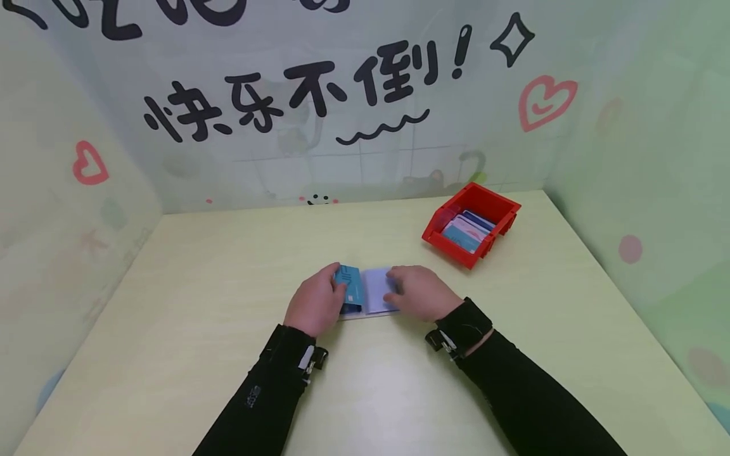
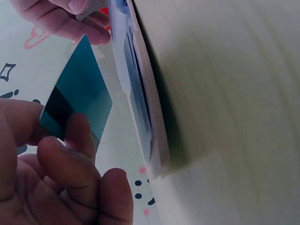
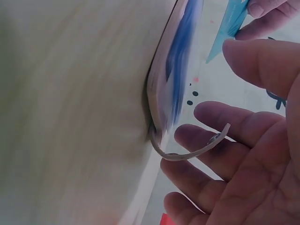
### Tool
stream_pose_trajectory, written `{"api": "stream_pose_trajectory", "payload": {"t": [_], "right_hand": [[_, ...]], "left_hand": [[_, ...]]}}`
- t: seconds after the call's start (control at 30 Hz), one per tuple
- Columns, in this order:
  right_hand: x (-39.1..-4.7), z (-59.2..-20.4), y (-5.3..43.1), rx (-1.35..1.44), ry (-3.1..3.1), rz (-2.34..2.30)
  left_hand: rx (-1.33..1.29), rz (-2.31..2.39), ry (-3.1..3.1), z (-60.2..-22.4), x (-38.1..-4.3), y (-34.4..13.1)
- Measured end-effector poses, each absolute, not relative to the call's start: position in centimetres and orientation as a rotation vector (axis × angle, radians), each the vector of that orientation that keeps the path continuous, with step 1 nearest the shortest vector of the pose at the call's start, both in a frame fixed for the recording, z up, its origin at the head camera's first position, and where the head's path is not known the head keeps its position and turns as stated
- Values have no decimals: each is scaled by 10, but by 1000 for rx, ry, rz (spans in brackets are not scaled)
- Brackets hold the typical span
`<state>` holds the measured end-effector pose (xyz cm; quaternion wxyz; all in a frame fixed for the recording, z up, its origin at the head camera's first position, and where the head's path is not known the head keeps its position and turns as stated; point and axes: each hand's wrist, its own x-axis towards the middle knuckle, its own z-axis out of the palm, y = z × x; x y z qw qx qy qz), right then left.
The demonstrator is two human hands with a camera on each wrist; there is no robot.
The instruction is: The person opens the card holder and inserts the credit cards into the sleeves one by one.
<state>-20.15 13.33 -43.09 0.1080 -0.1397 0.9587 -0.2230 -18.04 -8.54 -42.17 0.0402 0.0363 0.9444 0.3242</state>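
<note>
My left hand (image 1: 313, 301) pinches a teal card (image 1: 352, 283) between thumb and fingers, lifted over the left side of an opened card holder (image 1: 377, 291). The left wrist view shows the card (image 2: 84, 89) tilted, apart from the holder (image 2: 152, 122) with its pale cover and clear sleeves. At the holder's right side is my right hand (image 1: 422, 292), thumb spread away from loosely bent fingers. A curved strap (image 3: 187, 155) with a metal snap runs from the cover's edge against those fingers in the right wrist view. Blue shows blurred inside the sleeves.
A red plastic bin (image 1: 450, 251) with several cards (image 1: 464, 234) lying in it stands at the back right of the pale wooden table (image 1: 228, 266). Printed wall panels (image 1: 319, 171) enclose the table at the back and both sides.
</note>
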Motion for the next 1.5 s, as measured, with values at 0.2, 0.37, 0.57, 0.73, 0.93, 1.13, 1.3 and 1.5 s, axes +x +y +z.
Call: {"api": "stream_pose_trajectory", "payload": {"t": [0.2, 0.37, 0.57, 0.73, 0.93, 1.13, 1.3, 1.5], "right_hand": [[-200, -428, 131, -432, 2835, -617], [-199, -426, 132, -417, 2828, -640], [-197, -426, 132, -411, 2805, -660], [-197, -425, 131, -404, 2811, -635], [-198, -425, 131, -368, 2794, -620], [-197, -426, 131, -367, 2791, -624], [-198, -426, 131, -372, 2793, -623], [-198, -426, 131, -387, 2796, -608]], "left_hand": [[119, 929, 2916, -424, -182, -85], [127, 925, 2909, -427, -182, -84], [127, 930, 2905, -430, -183, -81], [143, 912, 2908, -429, -183, -79], [149, 899, 2904, -429, -182, -78], [161, 874, 2914, -428, -181, -79], [171, 862, 2915, -428, -181, -80], [175, 860, 2910, -429, -182, -79]]}}
